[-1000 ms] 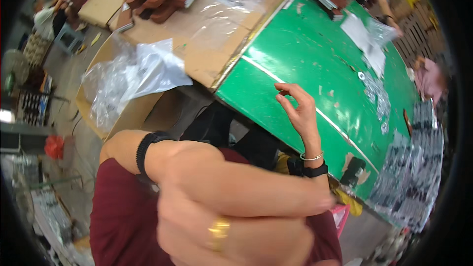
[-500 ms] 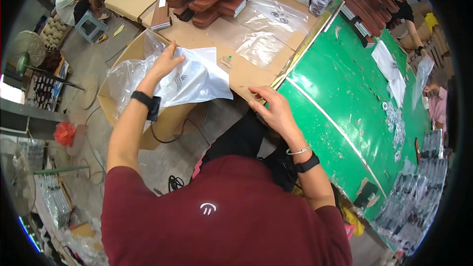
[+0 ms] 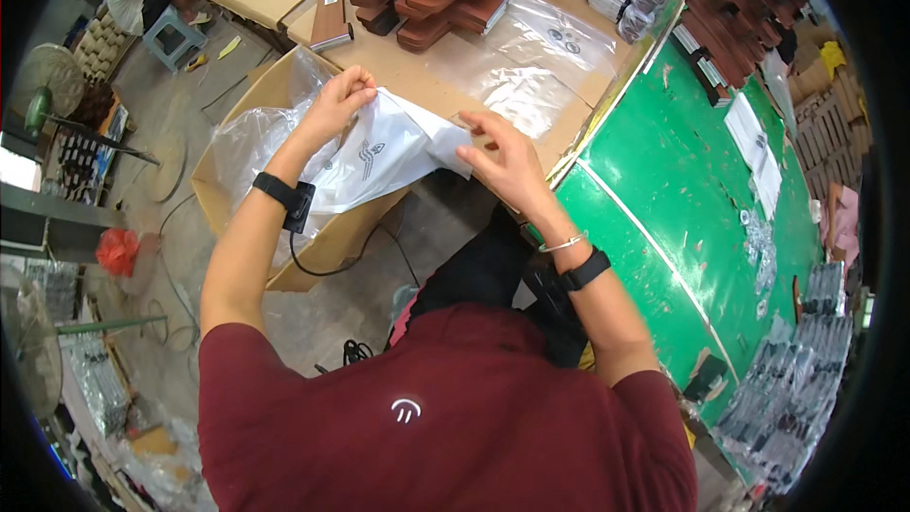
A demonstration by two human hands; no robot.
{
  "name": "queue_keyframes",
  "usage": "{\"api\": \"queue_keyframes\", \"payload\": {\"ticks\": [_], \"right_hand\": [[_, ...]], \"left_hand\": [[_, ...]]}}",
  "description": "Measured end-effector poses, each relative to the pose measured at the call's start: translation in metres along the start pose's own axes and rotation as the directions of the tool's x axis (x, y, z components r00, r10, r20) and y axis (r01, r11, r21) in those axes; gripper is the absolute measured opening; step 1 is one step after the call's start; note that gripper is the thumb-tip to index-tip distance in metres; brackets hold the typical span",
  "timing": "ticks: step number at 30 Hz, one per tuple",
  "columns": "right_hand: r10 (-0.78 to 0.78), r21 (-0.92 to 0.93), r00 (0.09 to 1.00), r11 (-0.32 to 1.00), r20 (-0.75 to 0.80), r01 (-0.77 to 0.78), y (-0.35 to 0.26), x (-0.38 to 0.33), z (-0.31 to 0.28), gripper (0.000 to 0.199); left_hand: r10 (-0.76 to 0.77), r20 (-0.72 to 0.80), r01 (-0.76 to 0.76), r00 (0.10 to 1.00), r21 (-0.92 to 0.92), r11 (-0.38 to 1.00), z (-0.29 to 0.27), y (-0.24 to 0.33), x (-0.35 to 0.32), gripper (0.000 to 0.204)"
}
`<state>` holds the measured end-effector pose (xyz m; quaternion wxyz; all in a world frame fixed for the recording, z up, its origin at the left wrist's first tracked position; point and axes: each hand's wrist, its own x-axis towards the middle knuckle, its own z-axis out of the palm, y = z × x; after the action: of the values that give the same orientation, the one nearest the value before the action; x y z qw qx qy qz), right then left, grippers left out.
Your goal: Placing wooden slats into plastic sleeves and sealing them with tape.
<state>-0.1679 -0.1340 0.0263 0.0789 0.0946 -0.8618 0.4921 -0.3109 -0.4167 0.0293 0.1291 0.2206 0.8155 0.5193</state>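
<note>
A worker in a maroon short-sleeved shirt (image 3: 455, 417) lifts a white plastic bag with dark printed marks (image 3: 384, 154) above an open brown cardboard box (image 3: 374, 232) holding crumpled clear plastic film (image 3: 245, 147). The left hand (image 3: 339, 109), spread over the bag half a second ago, now pinches its upper edge between thumb and fingers. The right hand (image 3: 512, 163), earlier by the corner of a glossy green tabletop (image 3: 654, 199), has moved to the bag's right edge, thumb and forefinger parted; whether they touch it cannot be told. The bag, flatter before, now creases toward its right corner. Beyond, brown slab-shaped pieces (image 3: 427, 0) remain stacked on a cardboard-covered table (image 3: 450, 85).
</note>
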Motion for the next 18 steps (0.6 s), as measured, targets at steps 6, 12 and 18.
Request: {"api": "queue_keyframes", "payload": {"ticks": [6,12,18], "right_hand": [[-0.064,0.316,0.985,0.949,0.157,0.011,-0.046,0.031,-0.007,0.088],[0.013,0.507,0.926,0.833,0.378,-0.219,-0.046,0.036,-0.001,0.064],[0.182,0.451,0.930,0.834,0.318,-0.318,-0.043,0.002,-0.042,0.038]], "left_hand": [[0.243,0.218,-0.255,0.945,0.031,0.966,0.013,0.103,-0.014,0.009],[0.289,0.338,-0.200,0.896,-0.274,0.941,0.032,0.119,-0.013,0.007],[0.222,0.242,-0.226,0.944,-0.014,0.974,0.013,0.083,-0.019,0.042]]}}
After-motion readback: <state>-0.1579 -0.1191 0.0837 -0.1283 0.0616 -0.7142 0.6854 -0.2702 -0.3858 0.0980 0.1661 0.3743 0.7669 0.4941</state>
